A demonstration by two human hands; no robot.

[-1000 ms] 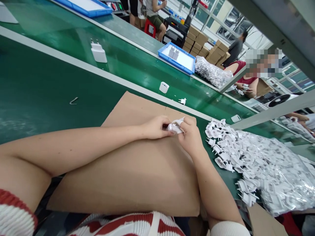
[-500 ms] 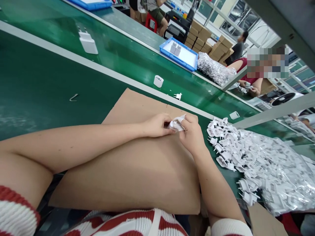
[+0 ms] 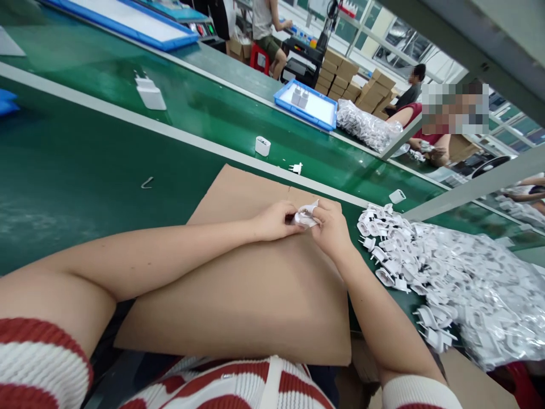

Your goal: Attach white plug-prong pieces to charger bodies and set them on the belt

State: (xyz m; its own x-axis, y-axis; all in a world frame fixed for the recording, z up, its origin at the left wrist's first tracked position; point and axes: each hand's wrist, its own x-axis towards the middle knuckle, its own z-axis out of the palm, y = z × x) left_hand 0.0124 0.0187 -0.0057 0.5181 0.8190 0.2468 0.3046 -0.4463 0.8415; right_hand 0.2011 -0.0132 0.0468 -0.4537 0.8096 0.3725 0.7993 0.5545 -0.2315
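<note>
Over a brown cardboard sheet (image 3: pixel 255 295), my left hand (image 3: pixel 272 221) and my right hand (image 3: pixel 334 230) meet. Both have their fingers closed on a small white plastic charger piece (image 3: pixel 305 217). The left fingertips pinch its left end, while the right thumb and fingers grip the other side. Fingers cover much of it, so its exact shape is unclear. Just right of my right forearm lies a heap of white plug parts (image 3: pixel 395 250), spilling from a clear plastic bag (image 3: pixel 502 295).
Beyond a pale strip, the green belt carries white chargers (image 3: pixel 151 94), a white housing (image 3: pixel 263 146) and a two-pin plug part (image 3: pixel 296 168). A bent hook (image 3: pixel 147 183) lies left. Across stand a blue tray (image 3: pixel 306 105) and a co-worker's hands (image 3: pixel 430 147). A metal post (image 3: pixel 472 190) slants at right.
The camera view has shifted slightly, and a blue edge now shows at far left. The chargers on the belt appear a little further left. Both hands keep nearly the same grip.
</note>
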